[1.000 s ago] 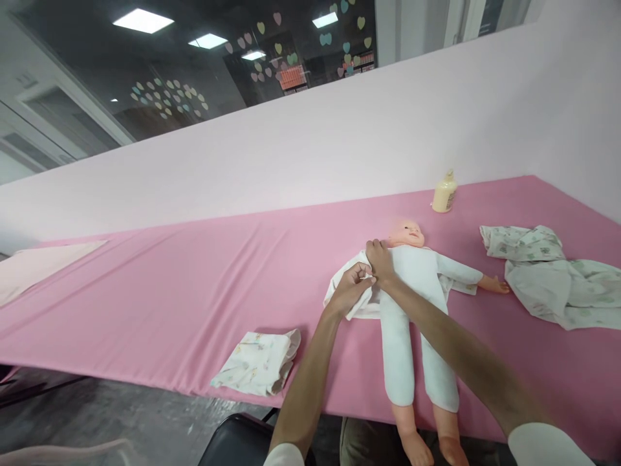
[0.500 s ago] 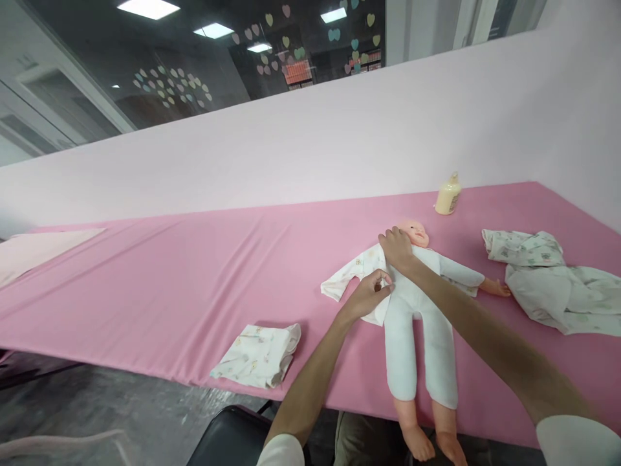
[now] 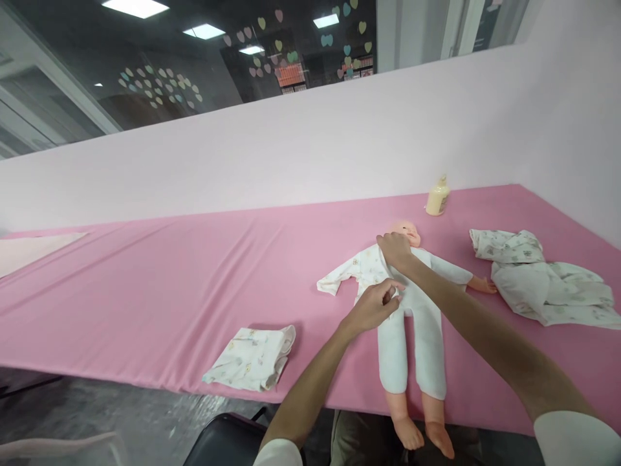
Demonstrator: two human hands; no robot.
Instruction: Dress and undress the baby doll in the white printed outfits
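Note:
A baby doll (image 3: pixel 410 298) with a white cloth body lies on its back, its lower legs over the table's front edge. A white printed baby shirt (image 3: pixel 371 264) covers its arm and side on the left of the picture. My right hand (image 3: pixel 395 250) is closed at the shirt's neck edge, just below the doll's head (image 3: pixel 410 234). My left hand (image 3: pixel 374 307) is over the doll's belly, thumb and forefinger bent together at the shirt's front edge; the fingertips are partly hidden. The doll's other arm (image 3: pixel 453 270) stretches right, bare of the shirt's sleeve.
On the pink table cover (image 3: pixel 145 291) lies a folded printed cloth (image 3: pixel 252 359) at the front. More printed baby clothes (image 3: pixel 548 285) lie to the right. A pale yellow pump bottle (image 3: pixel 437 198) stands at the back. A black chair (image 3: pixel 223 440) is below the front edge.
My left hand has moved right and slightly down across the doll's belly, drawing near the middle. My right hand stays at the shirt's neck. The whole view has shifted slightly.

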